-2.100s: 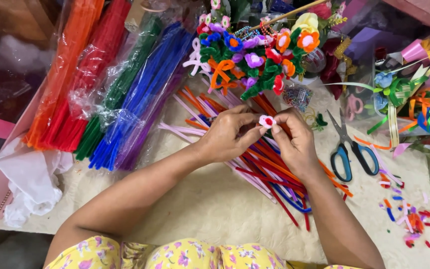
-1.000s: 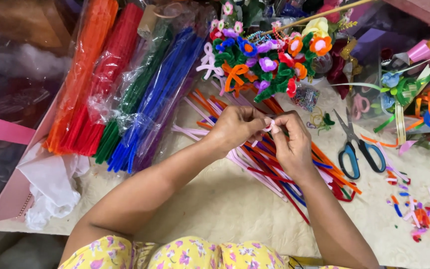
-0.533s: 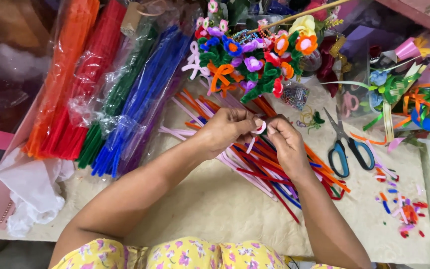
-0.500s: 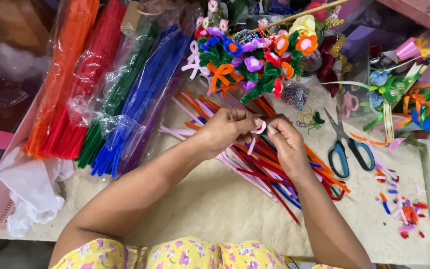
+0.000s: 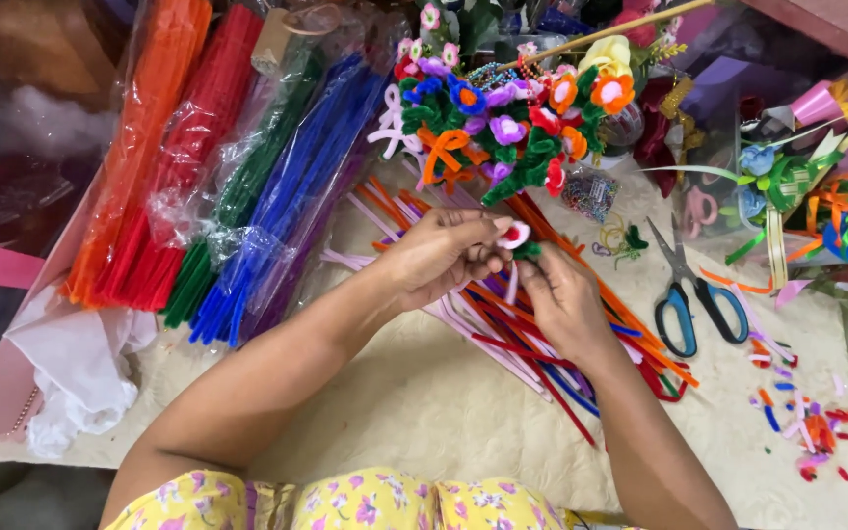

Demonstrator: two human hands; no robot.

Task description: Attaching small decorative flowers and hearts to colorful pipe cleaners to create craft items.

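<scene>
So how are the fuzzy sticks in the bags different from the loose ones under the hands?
The bagged sticks lie sorted by colour in clear wrappers: orange, red, green, blue. The loose sticks are mixed colours, criss-crossed and unwrapped on the mat. The bagged ones sit to the left, untouched; the loose ones lie under the left hand and right hand. Both kinds are long, thin and fuzzy.

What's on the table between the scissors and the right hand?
In the head view, loose pipe cleaners, orange and red, lie between the scissors and the right hand.

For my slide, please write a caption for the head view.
Both hands, left hand and right hand, shaping a small pink-and-white pipe-cleaner flower.
</scene>
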